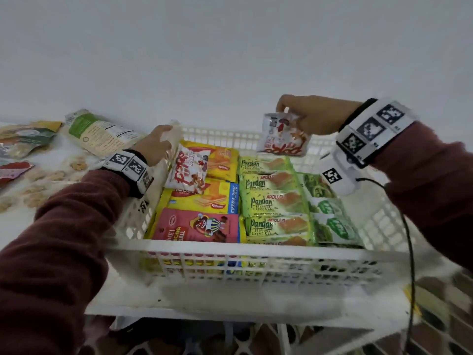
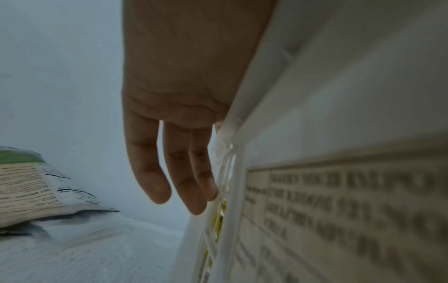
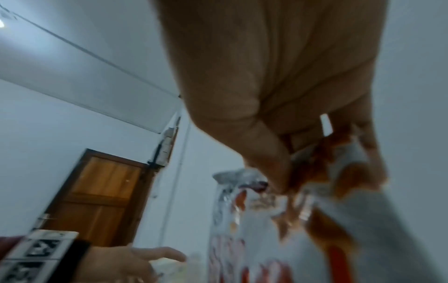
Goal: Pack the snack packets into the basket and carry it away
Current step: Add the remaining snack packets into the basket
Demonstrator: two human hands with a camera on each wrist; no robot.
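Observation:
A white slatted basket [image 1: 256, 248] stands on the white table, filled with yellow wafer packets [image 1: 204, 198], a pink packet [image 1: 197, 226], green Pandan cake packets [image 1: 273, 201] and darker green packets [image 1: 330, 216]. My right hand [image 1: 284, 112] pinches the top of a small white-and-red packet [image 1: 281, 139], which hangs over the basket's far right part; the pinch also shows on that packet [image 3: 266, 229] in the right wrist view. My left hand [image 1: 161, 139] is at the basket's far left corner, its fingers [image 2: 169, 172] straight along the outside wall [image 2: 227, 153]; its thumb is hidden. A second white-and-red packet [image 1: 188, 170] leans inside, beside that hand.
More packets lie on the table to the left: a beige-and-green one [image 1: 102, 134], a green-and-orange one [image 1: 25, 139] and a red one [image 1: 12, 170]. A black cable [image 1: 409, 252] hangs from my right wrist over the table's front right edge. A white wall rises behind the basket.

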